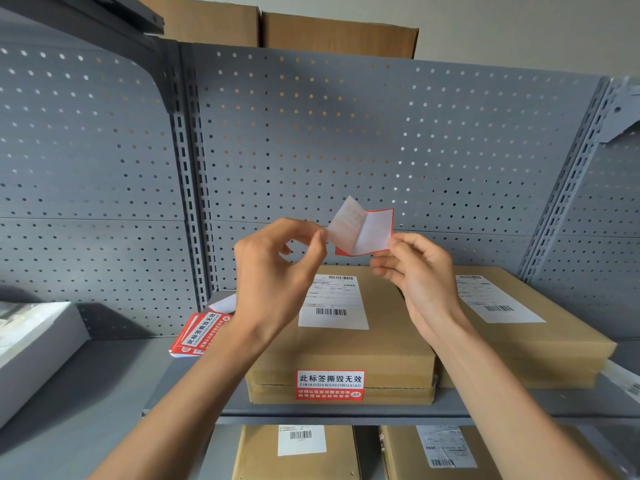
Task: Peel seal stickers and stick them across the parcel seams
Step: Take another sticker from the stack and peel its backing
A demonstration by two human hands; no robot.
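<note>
I hold a red seal sticker (375, 233) in the air above the middle parcel (391, 344). My right hand (415, 271) pinches its right edge. My left hand (277, 268) pinches the translucent peeled layer (346, 218), folded up and away to the left. Which layer is the backing I cannot tell. The brown parcel lies flat on the grey shelf (194, 379) with a white shipping label on top. One red seal sticker (329, 385) is stuck across its front seam. A stack of unpeeled red stickers (199, 336) lies left of the parcel.
A second brown parcel (540, 344) lies to the right on the same shelf. A white box (31, 344) stands at the left. Two more labelled parcels (298, 452) lie on the shelf below. Grey pegboard (381, 140) forms the back wall; cardboard boxes sit above it.
</note>
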